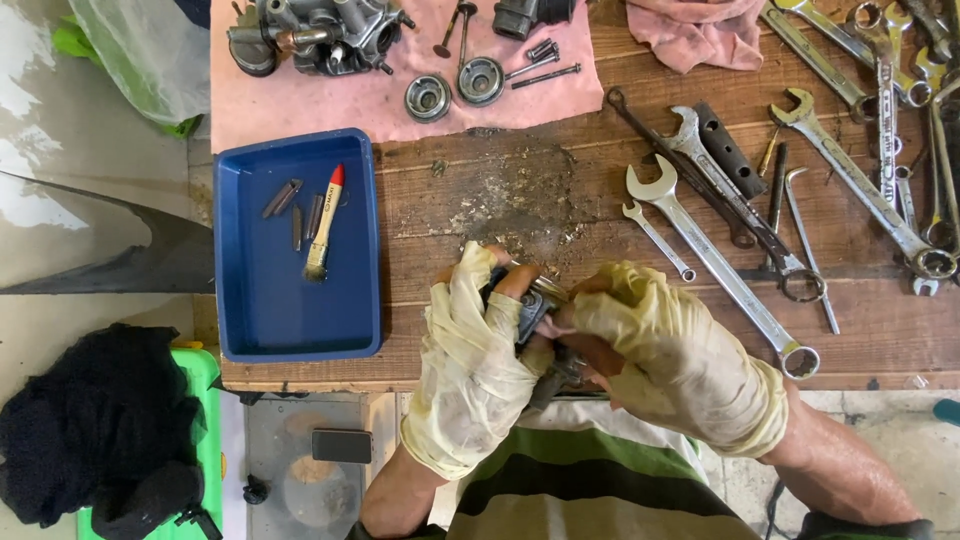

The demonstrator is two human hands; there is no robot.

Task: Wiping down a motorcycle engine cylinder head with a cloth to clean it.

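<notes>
- Bench (pixel 480 215) of worn wooden planks, dusted with grit, above a wet floor.
- Blue tray (pixel 262 310) left; wrenches (pixel 720 255) scattered right.
- Gloved left hand (pixel 470 365) and right hand (pixel 665 350) both grip a small metal part (pixel 532 310) at the bench's near edge.

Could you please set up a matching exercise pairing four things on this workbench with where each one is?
Things:
1. paintbrush
2. spanners
3. engine part
4. small metal part

Places:
A. on the pink cloth
B. between the left hand and right hand
C. in the blue tray
D. on bare wood at the right

Pairs: 1-C, 2-D, 3-A, 4-B
</notes>
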